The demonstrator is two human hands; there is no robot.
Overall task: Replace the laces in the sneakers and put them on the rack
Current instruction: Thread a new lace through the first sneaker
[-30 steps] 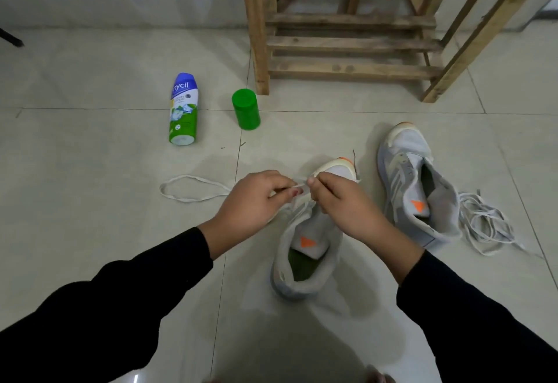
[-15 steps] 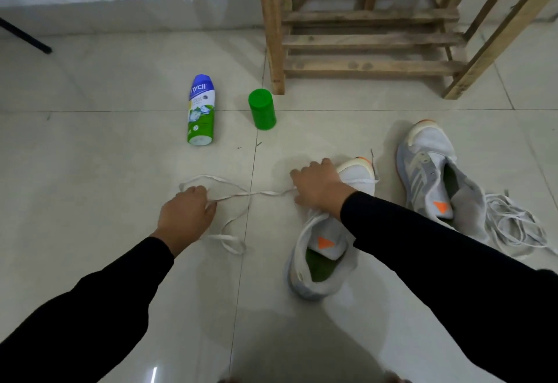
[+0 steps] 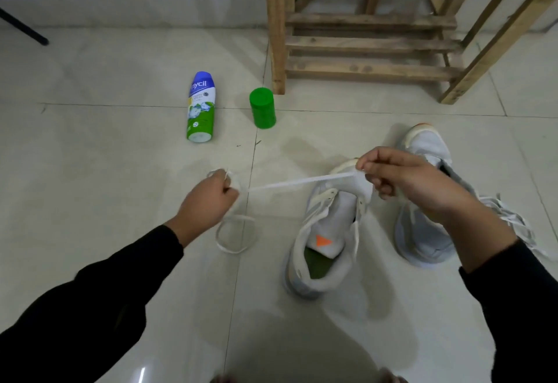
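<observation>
Lace (image 3: 302, 182) (taut) runs left-right, pinched in left hand (image 3: 208, 206) and right hand (image 3: 404, 180) grips

Dim, flat indoor light with a greenish-grey cast.
Soft broad shadow across the floor (image 3: 90, 216) at bottom centre, small glare streak bottom left; lace (image 3: 302, 182) slightly smeared by blur; rack (image 3: 277, 35) posts leaning from wide-angle distortion near the top edge; fine detail soft throughout.

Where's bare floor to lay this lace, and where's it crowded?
Bare tile lies left of the bottle and the left hand holding the lace, and between the green cap and the near sneaker. Crowded: between both sneakers, and right of the far sneaker, where loose laces pile.
</observation>
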